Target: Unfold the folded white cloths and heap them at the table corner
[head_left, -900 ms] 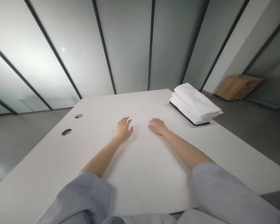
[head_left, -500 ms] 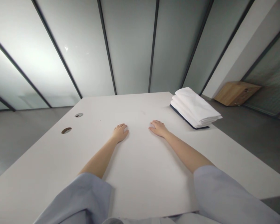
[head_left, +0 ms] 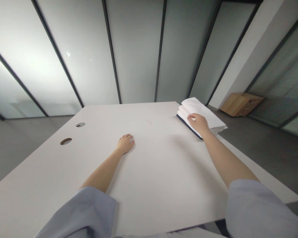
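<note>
My left hand (head_left: 125,144) lies on the white table (head_left: 149,172), fingers loosely spread and holding nothing. Further right, my right hand (head_left: 199,123) is over the near left side of a stack of folded white cloths (head_left: 201,107). Its fingers are curved with a gap between thumb and forefinger, and no cloth shows gripped in them. Whether the fingertips touch the stack I cannot tell. A dark navy layer (head_left: 188,125) lies under the white cloths, its edge showing on the left. My right hand and wrist hide part of the stack's front.
Two round holes, one with a grey rim (head_left: 80,124) and one plain (head_left: 66,141), are in the tabletop at the left. Frosted glass panels (head_left: 136,49) rise behind the table. A wooden cabinet (head_left: 238,104) stands on the floor at the right.
My right hand has lifted from the tabletop and moved right to the stack of white cloths. The left hand stays on the table. The view has shifted slightly.
</note>
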Demonstrator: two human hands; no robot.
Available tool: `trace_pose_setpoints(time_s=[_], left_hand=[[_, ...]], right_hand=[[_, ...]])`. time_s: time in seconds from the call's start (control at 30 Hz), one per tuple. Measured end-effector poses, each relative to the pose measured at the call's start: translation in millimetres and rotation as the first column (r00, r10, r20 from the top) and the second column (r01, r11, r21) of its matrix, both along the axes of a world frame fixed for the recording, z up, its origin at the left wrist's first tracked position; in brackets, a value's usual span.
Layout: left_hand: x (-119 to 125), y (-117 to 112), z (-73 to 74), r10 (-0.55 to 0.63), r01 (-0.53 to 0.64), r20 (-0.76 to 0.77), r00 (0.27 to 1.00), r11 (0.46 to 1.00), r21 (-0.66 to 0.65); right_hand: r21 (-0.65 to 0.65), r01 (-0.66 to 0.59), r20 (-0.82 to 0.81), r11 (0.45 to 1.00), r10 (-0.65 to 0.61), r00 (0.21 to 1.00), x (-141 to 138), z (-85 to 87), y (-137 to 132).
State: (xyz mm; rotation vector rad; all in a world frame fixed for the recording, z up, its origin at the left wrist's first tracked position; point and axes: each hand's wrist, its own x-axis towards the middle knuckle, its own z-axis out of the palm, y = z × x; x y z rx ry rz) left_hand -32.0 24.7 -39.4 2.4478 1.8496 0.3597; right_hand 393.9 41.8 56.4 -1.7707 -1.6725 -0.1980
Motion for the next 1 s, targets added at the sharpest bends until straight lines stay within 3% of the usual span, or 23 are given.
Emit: trace_pose_setpoints(time_s=[0.1, 0.23, 0.33, 0.43, 0.6, 0.73, 0.8, 0.9, 0.93, 1.0], left_hand=[[1.1, -0.4, -0.1, 0.009, -0.009, -0.001, 1.000, 1.000, 0.005], [2.1, -1.9, 2.1, 0.010, -0.010, -0.001, 1.000, 1.000, 0.006], [2.3, -3.2, 4.5, 0.002, -0.002, -0.003, 1.000, 1.000, 0.002], [2.6, -3.9, 5.8, -0.001, 0.001, -0.005, 1.000, 1.000, -0.004], [2.9, -3.1, 4.1, 0.003, -0.003, -0.005, 1.000, 1.000, 0.001], [2.2, -2.0, 2.4, 0.009, -0.009, 0.001, 1.000, 1.000, 0.002], [1.8, -1.5, 2.1, 0.010, -0.010, 0.001, 1.000, 1.000, -0.002], [1.4, -1.2, 1.7, 0.004, -0.004, 0.001, 1.000, 1.000, -0.003], [1.4, -1.2, 1.5, 0.002, -0.002, 0.002, 1.000, 1.000, -0.002], [1.4, -1.4, 1.0, 0.002, -0.002, 0.010, 1.000, 1.000, 0.003]], right_hand=[[0.057, 0.244, -0.032, 0.968, -0.243, 0.970, 50.2, 16.4, -11.5], [-0.125, 0.498, -0.122, 0.858, -0.512, 0.851, 96.2, 19.6, -18.2], [-0.275, 0.507, -0.200, 0.817, -0.565, 0.801, 109.3, 11.8, -17.7], [-0.216, 0.493, -0.225, 0.843, -0.534, 0.815, 105.7, 5.4, -20.1], [0.117, 0.343, -0.101, 0.932, -0.332, 0.938, 74.5, 18.5, -26.8], [0.239, 0.111, 0.049, 0.965, -0.127, 0.991, 25.9, 31.5, -20.8], [0.219, -0.054, 0.139, 0.974, 0.024, 0.990, -9.1, 25.5, -17.3], [0.088, -0.273, 0.203, 0.958, 0.251, 0.946, -72.0, -3.0, -18.8], [0.014, -0.365, 0.214, 0.931, 0.353, 0.911, -93.4, -15.9, -21.3], [-0.132, -0.565, 0.231, 0.815, 0.579, 0.782, -131.9, -42.8, -28.1]])
